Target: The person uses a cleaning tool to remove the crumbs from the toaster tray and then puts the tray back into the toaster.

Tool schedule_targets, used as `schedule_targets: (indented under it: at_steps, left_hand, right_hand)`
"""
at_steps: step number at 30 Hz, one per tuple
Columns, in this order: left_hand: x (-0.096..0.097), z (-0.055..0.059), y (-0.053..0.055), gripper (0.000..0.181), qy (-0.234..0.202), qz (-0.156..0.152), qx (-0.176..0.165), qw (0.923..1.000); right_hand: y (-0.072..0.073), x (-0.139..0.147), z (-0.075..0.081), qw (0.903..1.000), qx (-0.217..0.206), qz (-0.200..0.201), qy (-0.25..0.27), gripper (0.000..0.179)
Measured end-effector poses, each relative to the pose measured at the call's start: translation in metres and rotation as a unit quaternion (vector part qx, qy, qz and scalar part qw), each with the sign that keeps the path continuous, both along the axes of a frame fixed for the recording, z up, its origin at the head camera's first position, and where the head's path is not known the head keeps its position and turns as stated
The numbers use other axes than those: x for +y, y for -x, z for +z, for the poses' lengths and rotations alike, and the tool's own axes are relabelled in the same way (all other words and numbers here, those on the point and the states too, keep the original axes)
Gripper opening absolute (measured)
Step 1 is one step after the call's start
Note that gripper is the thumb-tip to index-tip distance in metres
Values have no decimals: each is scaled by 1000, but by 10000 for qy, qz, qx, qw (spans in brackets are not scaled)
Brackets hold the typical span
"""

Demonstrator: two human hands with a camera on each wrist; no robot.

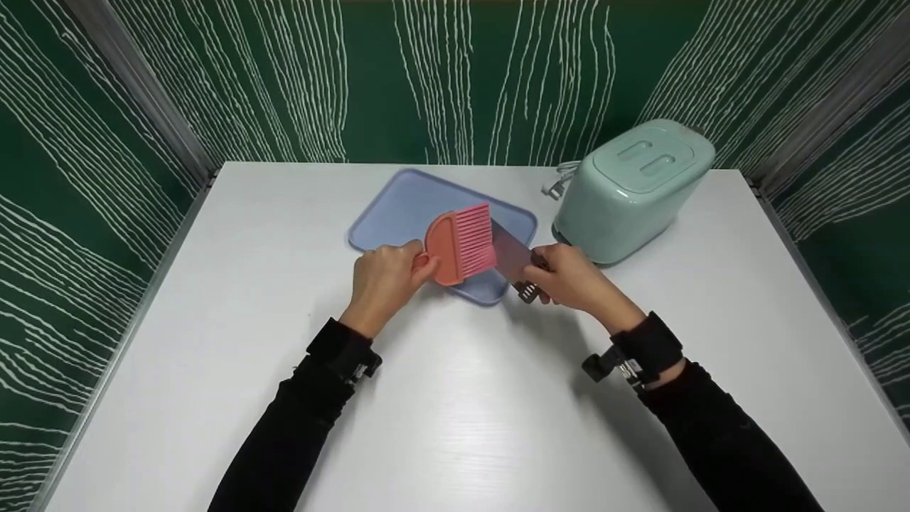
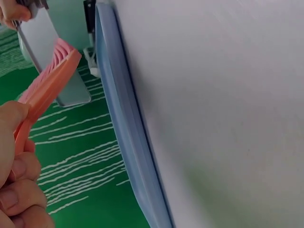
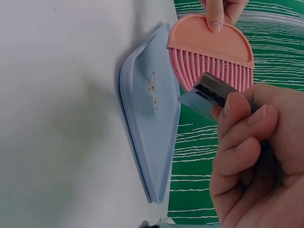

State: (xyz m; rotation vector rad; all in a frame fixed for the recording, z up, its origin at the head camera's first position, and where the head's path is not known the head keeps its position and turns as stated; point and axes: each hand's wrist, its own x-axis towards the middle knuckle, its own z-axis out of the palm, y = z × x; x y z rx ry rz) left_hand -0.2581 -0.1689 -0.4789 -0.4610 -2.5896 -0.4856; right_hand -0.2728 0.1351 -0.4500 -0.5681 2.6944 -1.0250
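Observation:
My left hand (image 1: 387, 277) grips the short handle of an orange brush (image 1: 444, 249) with pink soft bristles, thumb on its flat body. In the right wrist view the bristles (image 3: 209, 66) hang downward. Gripped in my right hand (image 1: 569, 277) is a flat rectangular blade (image 1: 508, 249) with a dark handle (image 1: 527, 291). The blade comes up against the bristles and overlaps them in the head view. Both tools are held above a blue tray (image 1: 398, 203). Small brownish crumbs (image 3: 152, 88) lie on the tray, visible in the right wrist view.
A mint-green toaster (image 1: 633, 192) stands at the back right, close to the tray's right corner. Its white cord and plug (image 1: 558, 185) lie beside it. Green panels with white wavy lines (image 1: 441, 85) enclose the white table (image 1: 441, 427) at the back and sides.

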Motion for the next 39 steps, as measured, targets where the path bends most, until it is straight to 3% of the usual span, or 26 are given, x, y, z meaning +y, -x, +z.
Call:
schedule_targets:
  at_steps: [7,14,26,39]
  left_hand:
    - [-5,-4,4,36,424,428,394,9974]
    - [-10,-5,8,35,554,681,509,9948]
    - [-11,-2,8,34,532,842,788,9919]
    - [-13,3,6,30,460,945,806,9912]
  right_hand:
    - [-1,-1,2,10000,-24,67,-27,28]
    - [0,-1,0,9999,4,100,19,27]
    - [-2,-1,0,9998,104,147,-57,31]
    - [-2,2,-1,9998,88,111,-141,28]
